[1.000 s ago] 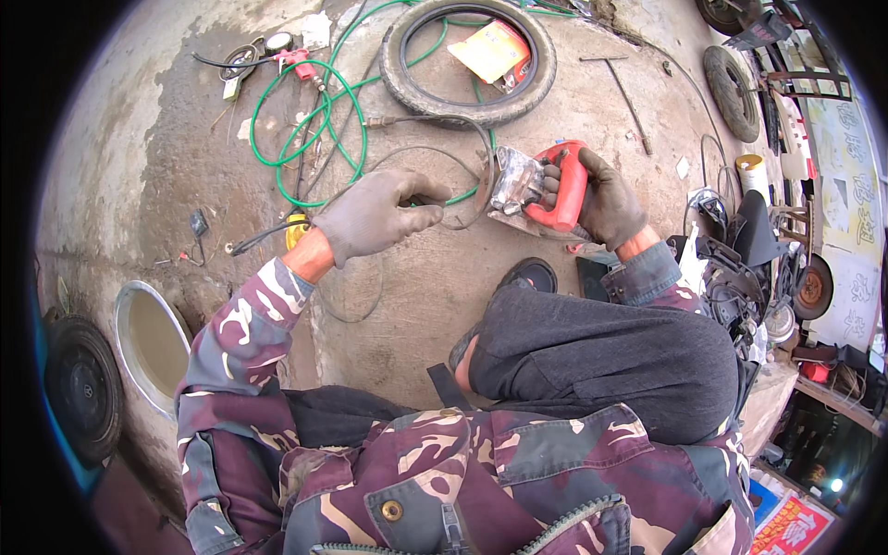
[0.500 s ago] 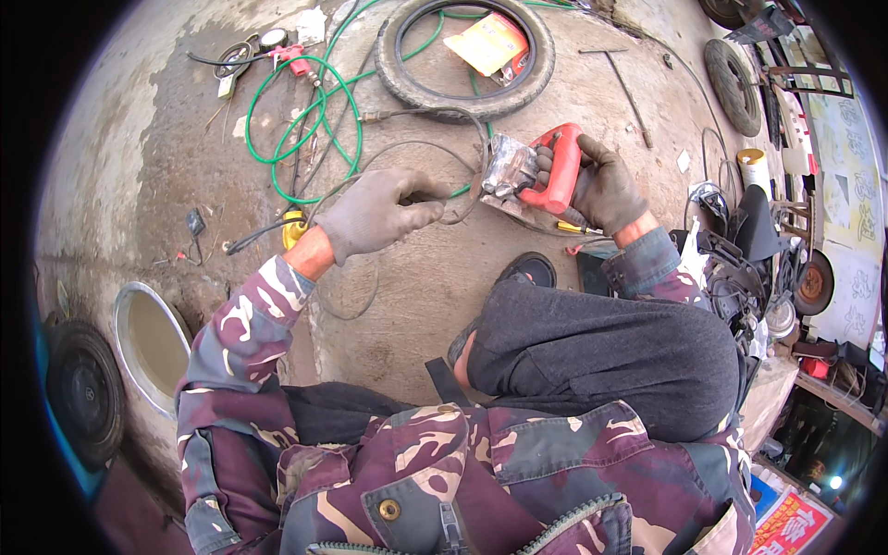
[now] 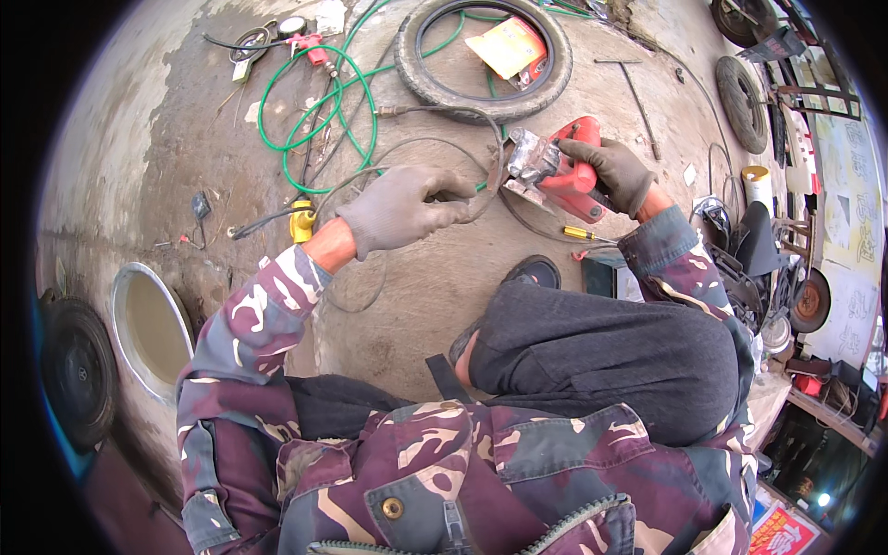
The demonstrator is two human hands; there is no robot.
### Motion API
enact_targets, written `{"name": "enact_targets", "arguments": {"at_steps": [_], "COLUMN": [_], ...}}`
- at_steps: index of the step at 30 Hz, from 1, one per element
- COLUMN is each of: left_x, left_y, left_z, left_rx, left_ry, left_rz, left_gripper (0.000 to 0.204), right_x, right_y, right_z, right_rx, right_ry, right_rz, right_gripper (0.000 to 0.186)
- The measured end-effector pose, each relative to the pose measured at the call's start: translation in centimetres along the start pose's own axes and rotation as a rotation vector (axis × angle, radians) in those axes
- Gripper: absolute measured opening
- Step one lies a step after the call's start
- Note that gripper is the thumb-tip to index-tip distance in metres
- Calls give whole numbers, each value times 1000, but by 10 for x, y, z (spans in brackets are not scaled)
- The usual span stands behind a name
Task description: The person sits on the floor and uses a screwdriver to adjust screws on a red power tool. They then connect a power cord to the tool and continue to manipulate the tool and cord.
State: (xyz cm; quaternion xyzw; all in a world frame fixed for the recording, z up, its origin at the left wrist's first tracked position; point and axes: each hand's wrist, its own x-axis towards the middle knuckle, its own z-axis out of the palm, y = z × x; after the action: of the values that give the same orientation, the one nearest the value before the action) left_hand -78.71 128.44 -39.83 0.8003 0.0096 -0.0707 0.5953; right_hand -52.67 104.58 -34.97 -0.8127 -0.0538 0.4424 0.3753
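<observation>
My right hand (image 3: 610, 171), in a grey work glove, is closed round the red handle of a hand-held power saw (image 3: 583, 196). Its worn silver metal head and flat base plate point left, toward my other hand. My left hand (image 3: 407, 211), gloved too, hovers over the concrete with its fingers partly curled and a gap between thumb and fingers. I make out nothing in that gap. A dark cable (image 3: 435, 109) loops on the floor between the hands. Beside my right wrist lies a yellow-handled screwdriver (image 3: 581, 233).
Ahead lies a tyre (image 3: 421, 79) with a yellow packet (image 3: 507, 48) inside its ring. A green hose (image 3: 264, 120) coils at left, near a yellow plug connector (image 3: 302, 222). A basin (image 3: 153, 333) stands at far left. A T-handled rod (image 3: 640, 106) and motorcycle parts (image 3: 740, 264) lie right.
The saw has turned in my right hand's grip, and that hand now lies more over the top of the handle. My left hand stays much the same; the whole view has shifted slightly.
</observation>
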Motion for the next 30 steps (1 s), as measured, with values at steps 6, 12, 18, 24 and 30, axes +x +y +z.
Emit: {"name": "enact_targets", "arguments": {"at_steps": [6, 12, 18, 24, 30], "left_x": [0, -5, -2, 1, -1], "left_y": [-7, -14, -18, -23, -22], "left_z": [-2, -8, -4, 1, -2], "left_rx": [39, 46, 48, 100, 57], "left_ry": [0, 8, 45, 19, -35], "left_rz": [12, -11, 21, 56, -57], "left_gripper": [38, 37, 35, 36, 35], "right_x": [2, -3, -22, -13, -16], "right_y": [-16, 12, 42, 56, 48], "right_z": [-17, -37, -66, -73, -70], "right_rx": [-915, -485, -352, -401, -444], "right_ry": [-59, 13, 31, 33, 54], "right_rz": [-271, -184, -220, -284, -286], "right_gripper": [52, 54, 55, 51, 49]}}
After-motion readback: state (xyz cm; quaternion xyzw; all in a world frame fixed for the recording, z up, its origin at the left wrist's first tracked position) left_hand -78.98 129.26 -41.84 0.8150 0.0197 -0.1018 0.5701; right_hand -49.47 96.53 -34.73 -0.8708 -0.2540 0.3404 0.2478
